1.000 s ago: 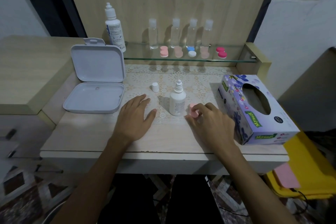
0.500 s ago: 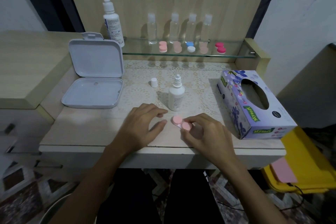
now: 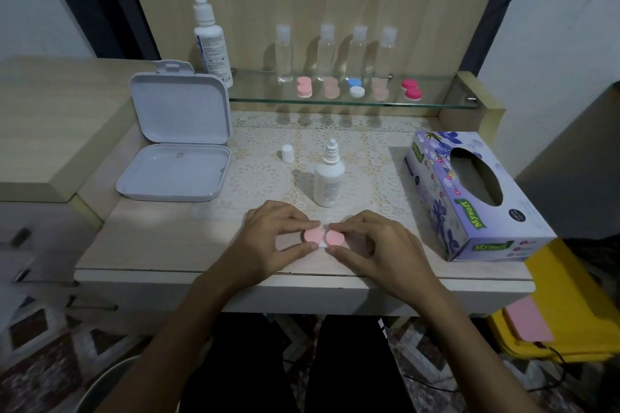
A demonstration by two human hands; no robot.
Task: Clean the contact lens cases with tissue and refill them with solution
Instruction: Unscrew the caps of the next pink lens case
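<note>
A pink contact lens case (image 3: 323,238) with two round caps lies near the front edge of the tabletop (image 3: 161,245), held between both hands. The left hand (image 3: 268,241) pinches the left cap, its fingers (image 3: 295,216) curled over the top and the thumb below. The right hand (image 3: 379,245) pinches the right cap the same way. Just behind the case stands a small white solution bottle (image 3: 328,184), uncapped, with its white cap (image 3: 287,153) upright to the left on a lace mat (image 3: 268,178). An open white box (image 3: 177,151) sits at the left, a tissue box (image 3: 469,198) at the right. Farther back, a glass shelf (image 3: 261,94) carries a taller white bottle (image 3: 211,43), four clear bottles (image 3: 335,54) and more lens cases (image 3: 355,87).
</note>
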